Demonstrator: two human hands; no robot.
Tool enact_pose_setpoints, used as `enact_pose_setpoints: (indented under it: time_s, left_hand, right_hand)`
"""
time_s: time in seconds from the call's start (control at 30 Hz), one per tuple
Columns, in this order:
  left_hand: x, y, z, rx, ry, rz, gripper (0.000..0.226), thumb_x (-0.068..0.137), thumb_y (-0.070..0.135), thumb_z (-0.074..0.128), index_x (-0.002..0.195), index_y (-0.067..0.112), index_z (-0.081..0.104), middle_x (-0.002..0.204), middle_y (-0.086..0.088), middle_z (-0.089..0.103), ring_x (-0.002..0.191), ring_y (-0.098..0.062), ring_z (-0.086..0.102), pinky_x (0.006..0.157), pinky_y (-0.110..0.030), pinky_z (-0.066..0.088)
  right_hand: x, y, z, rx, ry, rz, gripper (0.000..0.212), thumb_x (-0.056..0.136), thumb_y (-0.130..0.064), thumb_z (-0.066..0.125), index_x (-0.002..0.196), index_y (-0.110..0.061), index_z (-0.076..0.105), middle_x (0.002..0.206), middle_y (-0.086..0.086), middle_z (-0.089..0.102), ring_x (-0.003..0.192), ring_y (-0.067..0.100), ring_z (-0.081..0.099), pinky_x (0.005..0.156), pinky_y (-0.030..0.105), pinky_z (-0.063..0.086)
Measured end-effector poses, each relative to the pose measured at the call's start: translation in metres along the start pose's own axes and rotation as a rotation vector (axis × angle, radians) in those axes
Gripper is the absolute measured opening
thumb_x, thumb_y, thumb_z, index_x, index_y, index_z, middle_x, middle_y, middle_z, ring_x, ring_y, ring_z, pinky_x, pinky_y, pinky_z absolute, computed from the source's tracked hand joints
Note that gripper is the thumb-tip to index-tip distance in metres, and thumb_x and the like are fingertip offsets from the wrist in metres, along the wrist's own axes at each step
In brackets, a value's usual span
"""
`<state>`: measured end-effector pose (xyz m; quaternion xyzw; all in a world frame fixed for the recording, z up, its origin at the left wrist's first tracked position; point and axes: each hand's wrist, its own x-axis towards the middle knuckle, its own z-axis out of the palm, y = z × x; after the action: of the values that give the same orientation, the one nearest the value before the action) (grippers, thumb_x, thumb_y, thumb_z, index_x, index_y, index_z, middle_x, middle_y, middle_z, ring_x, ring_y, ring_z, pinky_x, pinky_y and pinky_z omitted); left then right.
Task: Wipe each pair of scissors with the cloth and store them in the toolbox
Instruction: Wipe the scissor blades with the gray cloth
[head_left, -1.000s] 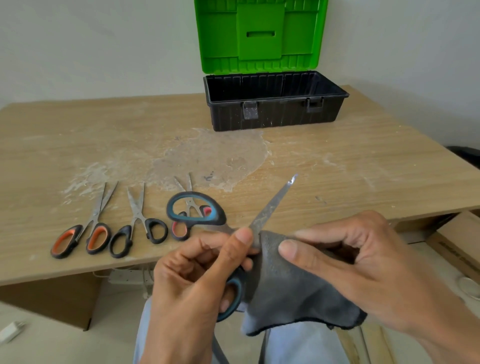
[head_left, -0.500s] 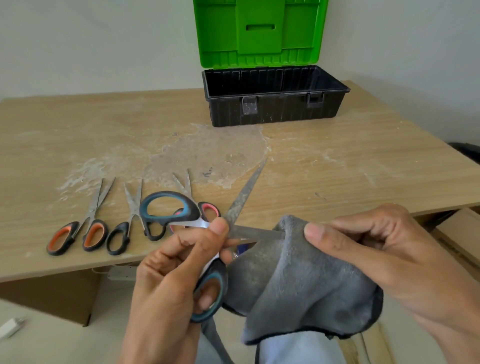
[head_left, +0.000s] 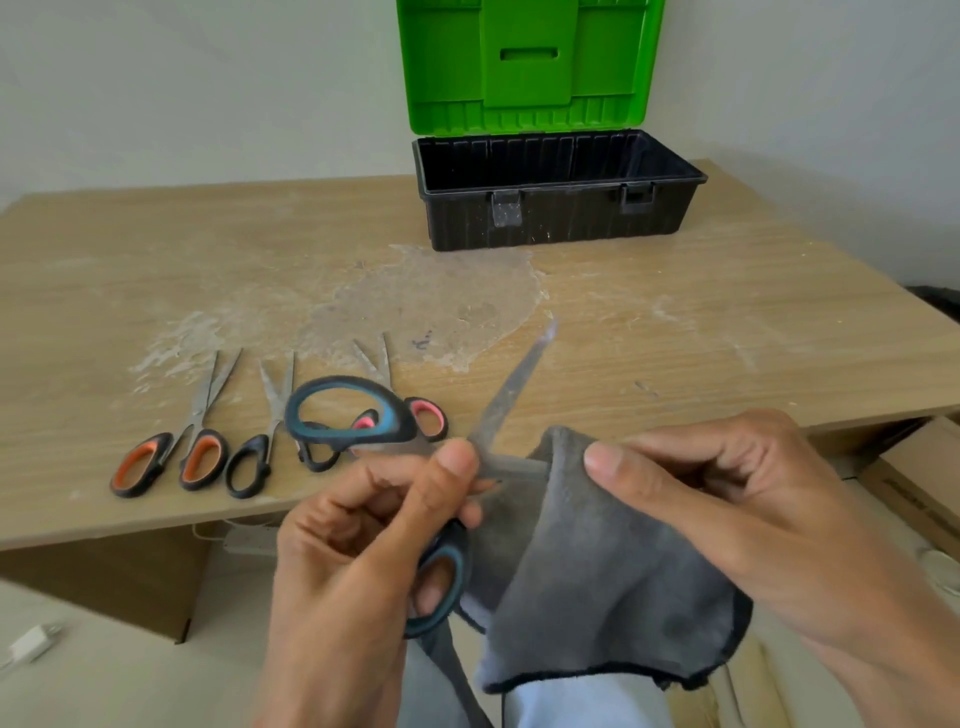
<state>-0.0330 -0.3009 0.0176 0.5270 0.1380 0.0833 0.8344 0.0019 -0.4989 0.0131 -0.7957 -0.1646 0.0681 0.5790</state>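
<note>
My left hand (head_left: 358, 551) grips a pair of teal-and-black scissors (head_left: 358, 415) spread wide open, one blade pointing up and right, the other running right into the grey cloth (head_left: 597, 571). My right hand (head_left: 727, 509) pinches that cloth around the lower blade. Three more pairs lie on the table at the left: orange-handled scissors (head_left: 171, 457), black-handled scissors (head_left: 254, 462) and pink-handled scissors (head_left: 423, 413), the last partly hidden behind the held pair. The black toolbox (head_left: 561, 218) stands open at the back with its green lid (head_left: 530, 62) up; no contents show.
The wooden table (head_left: 675, 338) has a large pale dried stain in its middle. A cardboard box (head_left: 914, 483) sits on the floor at the right, below the table edge. A white plug (head_left: 31, 644) lies on the floor at the left.
The scissors went from nearly shut inside the cloth to spread wide. The cloth slid off toward the right along the lower blade, and the upper blade now points further right than half a second ago.
</note>
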Motion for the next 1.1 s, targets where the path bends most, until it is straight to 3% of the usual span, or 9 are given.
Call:
enact_pose_setpoints:
  time_s: [0.23, 0.33, 0.4, 0.47, 0.63, 0.77, 0.87, 1.0, 1.1]
  left_hand:
    - [0.003, -0.006, -0.003, 0.036, -0.044, -0.05, 0.023, 0.051, 0.015, 0.091, 0.054, 0.009, 0.07, 0.057, -0.014, 0.064, 0.034, -0.014, 0.037, 0.034, -0.011, 0.027]
    - [0.003, -0.005, -0.001, 0.019, -0.047, -0.073, 0.021, 0.045, 0.004, 0.089, 0.052, 0.009, 0.069, 0.057, -0.013, 0.064, 0.032, -0.011, 0.036, 0.032, -0.012, 0.027]
    - [0.003, -0.005, 0.001, 0.002, -0.02, -0.064, 0.019, 0.049, 0.022, 0.084, 0.052, 0.011, 0.069, 0.058, -0.012, 0.064, 0.035, -0.01, 0.038, 0.032, -0.012, 0.025]
    - [0.004, -0.005, 0.002, -0.013, 0.021, -0.066, 0.019, 0.055, 0.03, 0.077, 0.053, 0.012, 0.07, 0.059, -0.01, 0.065, 0.037, -0.009, 0.039, 0.033, -0.013, 0.025]
    - [0.008, -0.006, 0.0, -0.036, 0.036, -0.073, 0.019, 0.058, 0.03, 0.076, 0.056, 0.013, 0.069, 0.065, -0.013, 0.066, 0.039, -0.009, 0.039, 0.034, -0.012, 0.027]
    - [0.009, -0.007, 0.003, -0.015, 0.031, -0.093, 0.019, 0.056, 0.029, 0.076, 0.053, 0.013, 0.067, 0.057, -0.009, 0.061, 0.031, -0.005, 0.032, 0.031, -0.01, 0.023]
    - [0.008, -0.006, 0.004, 0.014, 0.033, -0.107, 0.019, 0.056, 0.028, 0.076, 0.05, 0.012, 0.067, 0.054, -0.007, 0.062, 0.031, -0.007, 0.033, 0.031, -0.01, 0.024]
    - [0.01, -0.004, 0.005, 0.035, 0.011, -0.093, 0.018, 0.055, 0.029, 0.076, 0.051, 0.012, 0.07, 0.059, -0.011, 0.066, 0.035, -0.009, 0.037, 0.032, -0.012, 0.026]
    - [0.011, -0.005, 0.008, 0.055, -0.01, -0.053, 0.018, 0.054, 0.03, 0.077, 0.052, 0.014, 0.071, 0.057, -0.01, 0.065, 0.039, -0.009, 0.042, 0.033, -0.013, 0.027]
  right_hand:
    - [0.007, -0.002, 0.009, 0.053, -0.043, -0.031, 0.042, 0.097, -0.045, 0.071, 0.06, -0.024, 0.076, 0.052, 0.019, 0.043, 0.049, 0.034, 0.036, 0.051, 0.033, 0.031]
    - [0.008, 0.002, 0.011, 0.05, 0.003, -0.039, 0.051, 0.096, -0.048, 0.073, 0.069, -0.004, 0.073, 0.054, 0.018, 0.049, 0.049, 0.036, 0.043, 0.053, 0.03, 0.037]
    - [0.008, 0.0, 0.015, 0.005, 0.056, -0.071, 0.031, 0.094, -0.046, 0.07, 0.093, -0.017, 0.08, 0.055, -0.005, 0.064, 0.049, 0.013, 0.057, 0.056, 0.015, 0.044]
    - [0.009, -0.005, 0.019, -0.07, 0.091, -0.133, 0.02, 0.093, -0.045, 0.067, 0.105, -0.029, 0.072, 0.054, -0.011, 0.062, 0.045, 0.002, 0.048, 0.052, 0.008, 0.038]
    - [0.004, -0.002, 0.016, -0.221, 0.055, -0.205, 0.024, 0.091, -0.049, 0.077, 0.112, -0.037, 0.077, 0.099, -0.021, 0.079, 0.088, -0.001, 0.076, 0.071, 0.009, 0.054]
    - [0.004, 0.002, 0.016, -0.17, 0.067, -0.205, 0.023, 0.083, -0.04, 0.076, 0.106, -0.045, 0.077, 0.1, -0.037, 0.075, 0.094, -0.013, 0.073, 0.077, 0.001, 0.051]
    - [0.005, 0.002, 0.009, -0.119, 0.016, -0.157, 0.017, 0.084, -0.047, 0.075, 0.1, -0.051, 0.08, 0.1, -0.024, 0.08, 0.095, 0.0, 0.078, 0.079, 0.014, 0.059]
    - [0.005, 0.008, -0.003, -0.052, 0.028, -0.072, 0.023, 0.082, -0.064, 0.072, 0.103, -0.055, 0.079, 0.089, 0.008, 0.083, 0.088, 0.049, 0.075, 0.078, 0.062, 0.06]
    - [0.007, 0.009, -0.005, 0.038, 0.044, -0.033, 0.027, 0.079, -0.061, 0.073, 0.101, -0.049, 0.081, 0.09, 0.005, 0.084, 0.091, 0.051, 0.074, 0.087, 0.057, 0.059]
